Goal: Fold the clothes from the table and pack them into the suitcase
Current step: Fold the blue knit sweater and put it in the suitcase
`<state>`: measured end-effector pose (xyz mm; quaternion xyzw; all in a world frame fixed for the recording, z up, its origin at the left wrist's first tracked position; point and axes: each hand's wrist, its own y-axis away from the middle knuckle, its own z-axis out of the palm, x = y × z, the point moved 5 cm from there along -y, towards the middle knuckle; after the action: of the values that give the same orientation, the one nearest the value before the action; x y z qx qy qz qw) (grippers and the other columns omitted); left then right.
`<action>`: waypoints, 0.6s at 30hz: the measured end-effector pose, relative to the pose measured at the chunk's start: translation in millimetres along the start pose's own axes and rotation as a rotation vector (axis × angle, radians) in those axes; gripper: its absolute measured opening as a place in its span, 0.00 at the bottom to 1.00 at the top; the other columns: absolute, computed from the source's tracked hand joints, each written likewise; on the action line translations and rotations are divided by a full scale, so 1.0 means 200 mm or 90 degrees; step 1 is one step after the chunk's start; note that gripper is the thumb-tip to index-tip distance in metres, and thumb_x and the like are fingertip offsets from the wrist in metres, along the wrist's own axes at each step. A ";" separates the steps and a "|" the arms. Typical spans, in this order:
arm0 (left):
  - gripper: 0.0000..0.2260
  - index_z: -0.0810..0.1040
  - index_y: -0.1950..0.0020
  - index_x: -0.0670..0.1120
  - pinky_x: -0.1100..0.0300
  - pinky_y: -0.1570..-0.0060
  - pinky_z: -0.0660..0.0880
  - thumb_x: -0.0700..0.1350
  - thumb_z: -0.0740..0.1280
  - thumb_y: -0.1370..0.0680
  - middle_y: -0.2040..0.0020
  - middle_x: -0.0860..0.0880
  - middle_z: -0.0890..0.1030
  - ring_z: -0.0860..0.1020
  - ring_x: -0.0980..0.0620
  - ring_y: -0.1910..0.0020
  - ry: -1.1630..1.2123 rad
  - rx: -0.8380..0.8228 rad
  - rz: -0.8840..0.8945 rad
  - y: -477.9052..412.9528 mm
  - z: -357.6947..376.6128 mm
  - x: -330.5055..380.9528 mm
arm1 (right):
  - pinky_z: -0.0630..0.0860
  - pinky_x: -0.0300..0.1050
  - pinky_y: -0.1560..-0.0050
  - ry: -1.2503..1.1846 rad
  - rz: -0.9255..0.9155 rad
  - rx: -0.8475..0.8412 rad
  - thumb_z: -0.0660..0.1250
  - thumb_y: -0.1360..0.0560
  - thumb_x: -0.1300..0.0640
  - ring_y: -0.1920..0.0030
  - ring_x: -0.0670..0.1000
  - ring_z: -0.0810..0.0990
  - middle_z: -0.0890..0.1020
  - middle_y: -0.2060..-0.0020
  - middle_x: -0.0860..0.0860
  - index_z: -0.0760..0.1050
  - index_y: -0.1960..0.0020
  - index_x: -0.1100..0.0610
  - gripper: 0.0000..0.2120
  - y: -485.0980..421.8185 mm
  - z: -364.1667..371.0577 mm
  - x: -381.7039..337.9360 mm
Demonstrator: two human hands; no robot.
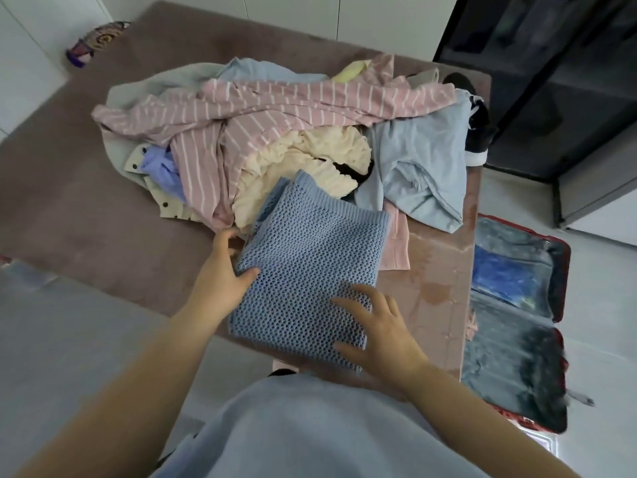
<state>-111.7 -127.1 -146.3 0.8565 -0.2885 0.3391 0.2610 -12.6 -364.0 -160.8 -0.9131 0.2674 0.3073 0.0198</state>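
Closest to the lens, pale blue shirt front (pixel 310 439) of the person, both bare forearms reaching away from it. Between the two hands, folded blue knit sweater (pixel 310 257), open-mesh, lying flat as a rough rectangle on the pinkish-brown surface (pixel 86 215). Left hand (pixel 220 270) clasping the sweater's left edge: thumb on top of the knit, fingers curled round the side. Right hand (pixel 379 326) released and spread, fingers straight, pressing flat on the near right corner of the sweater. Just beyond both hands, touching the sweater's far edge, loose pile of unfolded clothes: cream garment (pixel 310 160) right behind the sweater, pink striped garment (pixel 275 108) draped across the top and down beyond the left hand, light blue shirt (pixel 420 167) beyond the right hand, hanging towards the surface's right edge. Further out past the left hand, lavender piece (pixel 160 165) over a cream cloth with dark dots (pixel 157 193), and pale grey cloth (pixel 138 88) under the lot. To the right of the right hand, lower than the surface on the pale floor (pixel 603 339), open suitcase (pixel 564 277) with red rim and dark lining, something blue (pixel 499 274) lying in its far half. Far beyond the right hand, dark glass-fronted cabinet (pixel 551 81).
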 end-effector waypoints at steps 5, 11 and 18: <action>0.38 0.53 0.25 0.44 0.48 0.39 0.67 0.43 0.73 0.28 0.31 0.41 0.69 0.70 0.41 0.34 -0.048 -0.041 -0.114 0.03 0.02 -0.10 | 0.61 0.54 0.33 0.128 -0.113 -0.139 0.62 0.36 0.34 0.31 0.53 0.57 0.59 0.29 0.47 0.63 0.31 0.38 0.34 0.08 0.15 0.11; 0.21 0.73 0.36 0.40 0.57 0.51 0.70 0.49 0.69 0.25 0.40 0.43 0.78 0.77 0.43 0.43 -0.076 -0.105 -0.157 0.06 0.05 -0.10 | 0.79 0.53 0.48 0.024 -0.130 -0.071 0.65 0.31 0.53 0.39 0.56 0.74 0.76 0.37 0.53 0.78 0.40 0.49 0.19 0.07 0.12 0.10; 0.10 0.77 0.45 0.45 0.59 0.48 0.71 0.44 0.69 0.25 0.49 0.50 0.80 0.78 0.51 0.49 0.172 -0.157 -0.151 0.17 0.26 0.04 | 0.70 0.24 0.47 -0.135 -0.018 0.052 0.73 0.40 0.71 0.50 0.32 0.76 0.79 0.52 0.37 0.82 0.48 0.50 0.25 0.16 -0.40 0.21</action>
<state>-107.7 -187.3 -164.0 0.7927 -0.1871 0.3799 0.4385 43.4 -426.9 -114.9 -0.8776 0.2634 0.3905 0.0891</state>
